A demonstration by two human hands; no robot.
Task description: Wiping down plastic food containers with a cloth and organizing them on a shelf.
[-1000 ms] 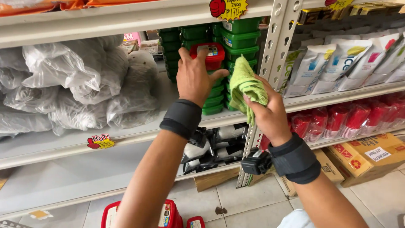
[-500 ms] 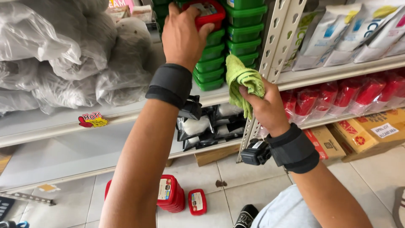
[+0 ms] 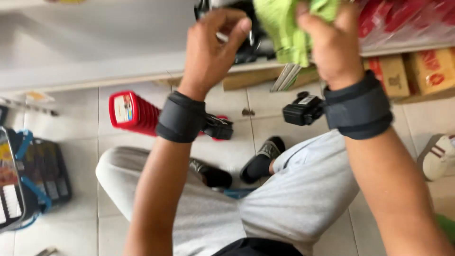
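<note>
A: What are the two hands doing right now?

B: The right hand [image 3: 332,45] is gripping a green cloth [image 3: 284,28], its fingers pressed together around the bunched fabric, up near the lower shelf [image 3: 95,71] edge. The left hand [image 3: 213,45] is hovering just beside the cloth, its grip half curled, thumb and fingertips drawing toward each other but pinching nothing that I can make out.

A: So where is the cloth sitting, exactly?

B: It is hanging from the right fist at the top of the view, in front of some dark packaged goods [image 3: 246,42] on the shelf. The upper part is running out of the frame.

A: How far along is the work, judging by this?

B: I would say it is partway. The cloth is in hand and raised to shelf level, but I cannot tell whether it is touching the shelf or the goods, so the wiping or handling seems to be ahead. The left hand is looking ready to join in on the cloth.

A: Anything else around?

B: A red container [image 3: 132,111] is lying on the tiled floor [image 3: 265,125] below the left wrist, and a basket with blue handles [image 3: 28,180] is standing at the left edge. Both wrists are wearing dark bands.
</note>
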